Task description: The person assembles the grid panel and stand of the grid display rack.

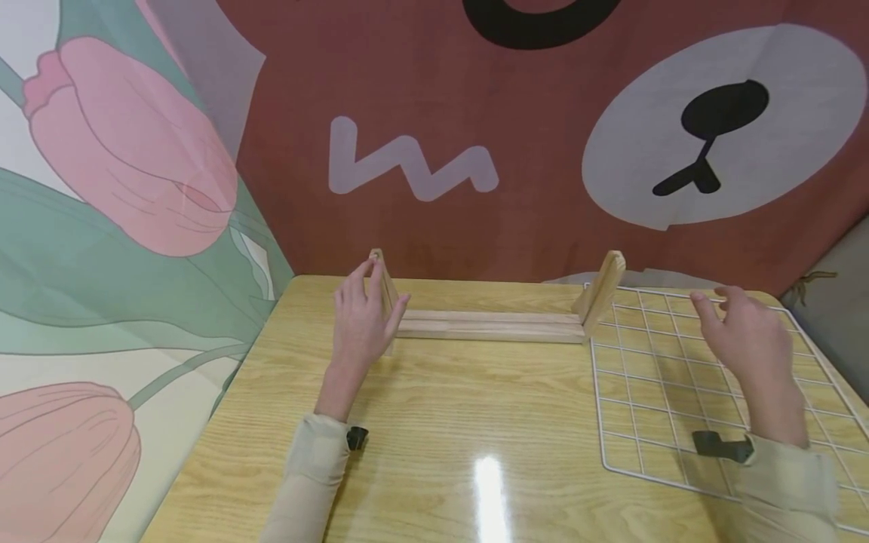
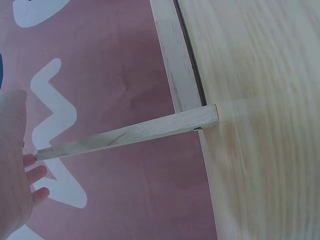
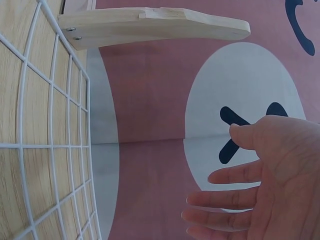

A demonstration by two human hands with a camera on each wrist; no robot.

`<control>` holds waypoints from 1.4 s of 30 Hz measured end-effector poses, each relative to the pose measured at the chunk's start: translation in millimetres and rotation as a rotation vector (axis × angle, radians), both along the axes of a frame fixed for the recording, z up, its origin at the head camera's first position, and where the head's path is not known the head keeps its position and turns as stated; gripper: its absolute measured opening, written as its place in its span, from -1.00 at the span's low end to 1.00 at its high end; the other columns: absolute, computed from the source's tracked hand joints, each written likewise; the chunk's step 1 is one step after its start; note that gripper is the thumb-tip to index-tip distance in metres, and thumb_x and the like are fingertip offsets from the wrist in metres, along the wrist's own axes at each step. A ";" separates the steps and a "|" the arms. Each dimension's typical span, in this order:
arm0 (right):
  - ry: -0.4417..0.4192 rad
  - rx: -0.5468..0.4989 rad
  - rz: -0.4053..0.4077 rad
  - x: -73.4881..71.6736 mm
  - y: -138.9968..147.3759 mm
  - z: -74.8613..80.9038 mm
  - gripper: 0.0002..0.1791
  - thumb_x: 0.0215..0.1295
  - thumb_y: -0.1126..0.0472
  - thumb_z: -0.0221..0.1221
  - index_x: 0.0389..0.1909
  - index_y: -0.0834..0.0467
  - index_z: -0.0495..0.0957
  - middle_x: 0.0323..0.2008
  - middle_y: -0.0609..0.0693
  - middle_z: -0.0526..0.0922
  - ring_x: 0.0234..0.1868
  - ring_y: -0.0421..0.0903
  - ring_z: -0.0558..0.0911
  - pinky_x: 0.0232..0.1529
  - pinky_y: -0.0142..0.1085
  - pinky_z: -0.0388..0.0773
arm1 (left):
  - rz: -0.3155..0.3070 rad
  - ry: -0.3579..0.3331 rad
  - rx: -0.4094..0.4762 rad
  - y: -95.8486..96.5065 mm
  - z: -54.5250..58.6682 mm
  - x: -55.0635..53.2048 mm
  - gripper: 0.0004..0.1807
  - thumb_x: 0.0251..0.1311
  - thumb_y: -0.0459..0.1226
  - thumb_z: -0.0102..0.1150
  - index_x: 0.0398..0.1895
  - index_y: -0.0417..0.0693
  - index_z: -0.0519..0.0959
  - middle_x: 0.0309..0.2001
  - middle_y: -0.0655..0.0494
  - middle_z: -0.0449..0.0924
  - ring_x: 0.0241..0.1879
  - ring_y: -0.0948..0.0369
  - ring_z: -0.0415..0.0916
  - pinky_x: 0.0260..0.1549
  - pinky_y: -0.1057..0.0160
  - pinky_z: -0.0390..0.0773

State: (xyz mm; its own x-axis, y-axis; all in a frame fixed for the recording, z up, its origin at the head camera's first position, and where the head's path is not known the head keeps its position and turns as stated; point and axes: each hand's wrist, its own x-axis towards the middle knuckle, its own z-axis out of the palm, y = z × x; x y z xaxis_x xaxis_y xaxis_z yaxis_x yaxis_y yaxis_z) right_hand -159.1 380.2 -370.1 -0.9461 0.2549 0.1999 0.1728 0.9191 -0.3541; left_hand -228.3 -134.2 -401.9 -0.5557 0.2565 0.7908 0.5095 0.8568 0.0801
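A wooden stand lies along the back of the table, with a low crossbar (image 1: pixel 489 326) between two raised side pieces. My left hand (image 1: pixel 360 313) is at the left side piece (image 2: pixel 130 133), fingertips right at its top end and thumb held apart. Its fingers are loosely bent, not wrapped round the wood. Over the white wire grid (image 1: pixel 668 369) hovers my right hand (image 1: pixel 750 335), fingers relaxed and apart, holding nothing. The right side piece (image 3: pixel 150 25) stands to the left of that hand, two screws showing near its base.
The wire grid lies flat on the right of the wood-grain table (image 1: pixel 441 422), its far left corner close by the stand's right end. A printed cloth (image 1: pixel 421 234) with a red-brown bear hangs just behind the table; a tulip-patterned cloth (image 1: pixel 136 151) hangs on the left.
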 end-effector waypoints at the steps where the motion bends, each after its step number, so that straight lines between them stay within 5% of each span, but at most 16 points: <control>1: 0.003 0.000 0.000 0.4 0.6 0.1 -0.18 0.63 -0.21 -0.17 0.22 0.59 0.32 0.05 0.62 0.51 -0.10 0.52 0.56 -0.35 0.22 0.49 | -0.002 0.001 -0.002 0.4 0.0 0.0 -0.24 0.57 0.13 -0.09 0.43 -0.39 0.31 0.25 -0.35 0.36 0.12 -0.22 0.42 0.04 -0.21 0.45; 16: 0.028 -0.011 -0.001 4.5 8.8 3.3 -0.24 0.63 -0.17 -0.16 0.20 0.56 0.34 0.03 0.61 0.52 -0.03 0.54 0.52 -0.16 0.33 0.45 | -0.020 0.043 0.000 5.0 -0.1 0.6 -0.27 0.56 0.10 -0.05 0.40 -0.40 0.34 0.28 -0.36 0.36 0.25 -0.24 0.35 0.15 -0.23 0.42; 32: -0.015 -0.054 -0.040 10.8 20.3 8.1 -0.17 0.62 -0.23 -0.21 0.31 0.53 0.29 0.16 0.62 0.45 0.06 0.60 0.46 -0.11 0.38 0.40 | -0.050 0.047 -0.026 12.9 -1.6 4.5 -0.23 0.60 0.16 -0.26 0.40 -0.39 0.32 0.28 -0.38 0.32 0.25 -0.26 0.32 0.14 -0.25 0.41; 42: 0.022 -0.067 -0.039 13.9 26.4 8.3 -0.20 0.61 -0.23 -0.20 0.29 0.50 0.32 0.15 0.60 0.47 0.05 0.60 0.45 -0.07 0.41 0.36 | -0.096 0.058 -0.030 19.5 -2.8 6.2 -0.31 0.53 0.04 0.01 0.39 -0.38 0.33 0.27 -0.37 0.34 0.24 -0.27 0.34 0.07 -0.26 0.45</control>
